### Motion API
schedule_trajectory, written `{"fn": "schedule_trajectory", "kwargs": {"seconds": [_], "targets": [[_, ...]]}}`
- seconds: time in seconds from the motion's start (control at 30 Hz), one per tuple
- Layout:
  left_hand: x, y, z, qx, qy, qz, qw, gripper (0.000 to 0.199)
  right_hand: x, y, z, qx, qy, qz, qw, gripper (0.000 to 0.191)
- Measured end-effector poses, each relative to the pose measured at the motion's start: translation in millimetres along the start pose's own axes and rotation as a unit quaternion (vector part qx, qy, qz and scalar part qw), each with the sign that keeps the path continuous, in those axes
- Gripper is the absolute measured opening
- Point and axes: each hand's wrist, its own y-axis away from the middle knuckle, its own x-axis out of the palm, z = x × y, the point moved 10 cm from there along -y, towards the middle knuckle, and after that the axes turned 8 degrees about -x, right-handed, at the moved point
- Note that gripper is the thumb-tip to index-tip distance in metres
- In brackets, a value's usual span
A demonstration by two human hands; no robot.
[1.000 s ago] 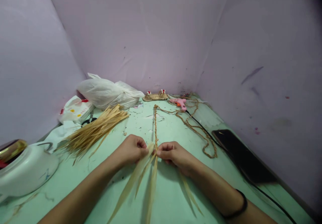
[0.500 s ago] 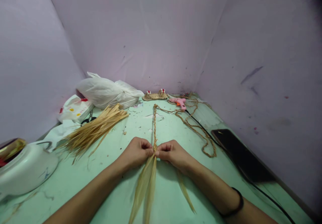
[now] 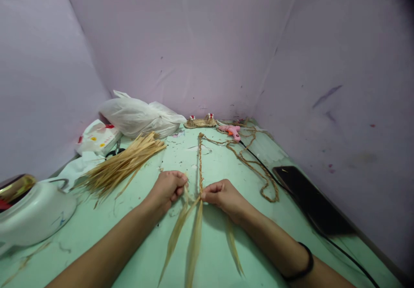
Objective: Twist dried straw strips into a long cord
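A thin braid (image 3: 200,161) of dried plant fibre runs straight away from me over the table. My right hand (image 3: 224,198) pinches its near end between thumb and fingers. Loose pale strands (image 3: 194,247) hang from that end toward me, and one more strand (image 3: 233,247) trails below my right hand. To the left of the braid, my left hand (image 3: 168,189) is closed on a pale fibre strip (image 3: 186,193). Whether this strip is joined to the braid is hard to make out.
A bundle of dried strips (image 3: 126,163) lies left, near a white pot (image 3: 39,219), a tissue pack (image 3: 98,139) and a plastic bag (image 3: 139,115). At the back are a woven piece (image 3: 199,123) and a pink glue gun (image 3: 233,132); a phone (image 3: 307,199) lies right, beside a black cord.
My left hand has moved left, away from the braid's end, with a strip in its fingers. The right hand still pinches the braid. The view has shifted slightly.
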Motion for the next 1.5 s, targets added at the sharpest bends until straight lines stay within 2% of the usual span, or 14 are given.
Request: {"fn": "schedule_trajectory", "kwargs": {"seconds": [0.13, 0.27, 0.33, 0.43, 0.5, 0.53, 0.7, 0.73, 0.83, 0.93, 1.07, 1.17, 1.27, 1.5], "targets": [[-50.2, -5, -35, 0.038, 0.033, -0.054, 0.997, 0.008, 0, 0, -3, 0.011, 0.009, 0.003, 1.000, 0.010], [-129.4, 3, -70, 0.134, 0.075, -0.204, 0.967, 0.007, -1, -1, -6, 0.016, 0.014, 0.002, 1.000, 0.010], [-172.5, 21, -83, 0.202, 0.026, -0.350, 0.914, 0.009, -1, -1, -6, 0.016, 0.010, 0.002, 1.000, 0.009], [-192.6, 51, -105, 0.295, -0.174, -0.505, 0.792, 0.022, 0, -1, -5, 0.021, 0.009, 0.008, 1.000, 0.008], [-182.7, 56, -113, 0.317, -0.276, -0.525, 0.740, 0.031, 1, -1, -3, 0.022, 0.011, 0.021, 0.999, 0.008], [-173.1, 52, -114, 0.319, -0.306, -0.501, 0.745, 0.033, 2, 0, -1, 0.021, 0.012, 0.029, 0.999, 0.008], [-81.1, 35, -104, 0.323, -0.376, -0.283, 0.821, 0.034, 4, 2, 4, 0.012, -0.002, 0.047, 0.999, 0.013], [-59.8, 31, -93, 0.300, -0.369, -0.218, 0.852, 0.032, 4, 2, 5, 0.010, -0.008, 0.049, 0.999, 0.015], [2.7, 20, -38, 0.143, -0.315, 0.021, 0.938, 0.027, 5, 1, 5, 0.000, -0.025, 0.059, 0.998, 0.018], [27.6, 22, 1, 0.016, -0.218, 0.101, 0.970, 0.034, 6, 1, 5, -0.009, -0.030, 0.070, 0.997, 0.019], [39.5, 23, 10, -0.006, -0.191, 0.154, 0.969, 0.025, 4, 0, 6, -0.008, -0.025, 0.056, 0.998, 0.018], [24.1, 18, -2, 0.028, -0.239, 0.089, 0.967, 0.014, 2, 1, 7, -0.003, -0.016, 0.037, 0.999, 0.015], [11.3, 19, -11, 0.046, -0.304, 0.045, 0.950, 0.026, 2, 3, 6, 0.007, 0.009, 0.029, 1.000, 0.012], [16.4, 24, -4, 0.068, -0.391, 0.085, 0.914, 0.038, 3, 3, 6, 0.005, 0.030, 0.024, 0.999, 0.009]]}}
